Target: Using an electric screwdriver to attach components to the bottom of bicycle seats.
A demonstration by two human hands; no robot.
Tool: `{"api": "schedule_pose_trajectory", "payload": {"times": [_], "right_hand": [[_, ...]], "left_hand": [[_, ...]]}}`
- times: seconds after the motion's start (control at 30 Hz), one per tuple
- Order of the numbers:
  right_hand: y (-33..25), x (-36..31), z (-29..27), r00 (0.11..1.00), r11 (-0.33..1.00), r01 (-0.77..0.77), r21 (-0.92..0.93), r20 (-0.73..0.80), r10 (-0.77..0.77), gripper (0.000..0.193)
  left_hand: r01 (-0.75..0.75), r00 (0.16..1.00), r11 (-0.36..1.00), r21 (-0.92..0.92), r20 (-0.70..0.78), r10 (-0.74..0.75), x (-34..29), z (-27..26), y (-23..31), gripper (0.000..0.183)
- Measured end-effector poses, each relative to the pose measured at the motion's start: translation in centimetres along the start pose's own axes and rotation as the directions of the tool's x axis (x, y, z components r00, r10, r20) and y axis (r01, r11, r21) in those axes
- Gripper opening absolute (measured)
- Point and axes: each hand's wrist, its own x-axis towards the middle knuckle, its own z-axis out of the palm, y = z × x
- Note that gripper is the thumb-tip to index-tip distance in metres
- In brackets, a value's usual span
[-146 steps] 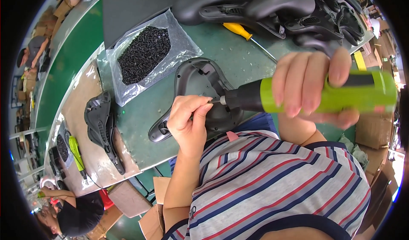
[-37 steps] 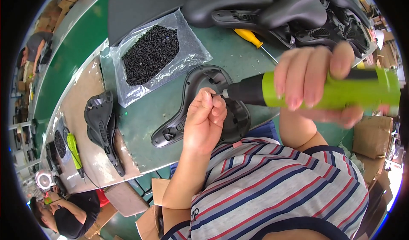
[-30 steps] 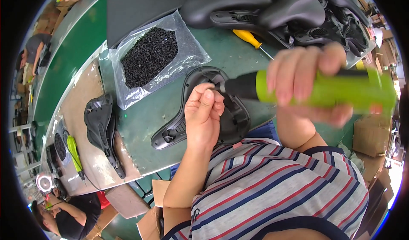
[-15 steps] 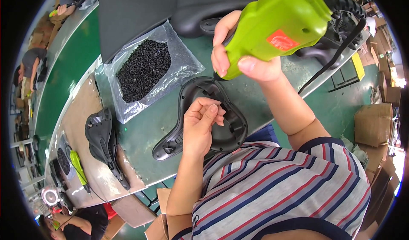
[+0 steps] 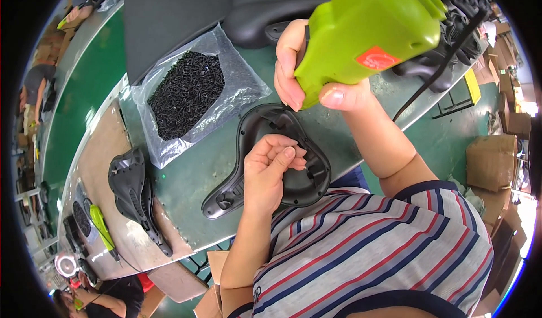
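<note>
A lime-green electric screwdriver [image 5: 370,33] is gripped by the right hand [image 5: 307,84], fingers wrapped tightly around its body, above the green counter [image 5: 214,165]. A black saddle base [image 5: 271,154] lies on the counter near its front edge. The left hand [image 5: 271,168] rests on this base, fingertips pinched together. 1 clear bag of black screws [image 5: 186,92] lies just beside the base.

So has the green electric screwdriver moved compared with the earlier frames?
Yes. The green screwdriver in the right hand has swung from lying sideways to standing above the black saddle base.
</note>
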Motion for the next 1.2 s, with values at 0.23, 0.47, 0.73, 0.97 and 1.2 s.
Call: {"api": "schedule_pose_trajectory", "payload": {"times": [0.23,0.47,0.73,0.97,1.2], "right_hand": [[0.3,0.6,-0.3,0.998,0.995,-0.057,0.076,0.01,0.056,0.049],[0.4,0.5,0.0,0.999,0.998,0.052,0.024,-0.015,-0.052,0.048],[-1.4,0.1,3.1,0.99,0.731,0.107,-0.674,0.003,-0.142,0.055],[-1.1,-0.4,3.0,0.997,0.815,0.033,-0.579,-0.041,-0.07,0.048],[-0.4,-0.4,1.8,0.986,0.989,-0.122,-0.087,-0.128,0.11,0.049]], "left_hand": [[0.017,1.0,1.0,-0.007,0.006,-0.017,0.2,-0.1,-0.1,0.007],[-0.004,1.0,1.0,0.006,0.01,0.004,0.4,0.2,0.0,0.008],[-0.012,0.998,0.999,-0.03,-0.058,0.01,0.2,0.0,-0.4,0.01],[-0.033,0.999,0.999,0.01,0.027,0.032,0.3,-0.4,-0.5,0.011],[-0.027,0.999,1.0,0.011,0.033,0.026,0.4,0.0,-0.3,0.009]]}}
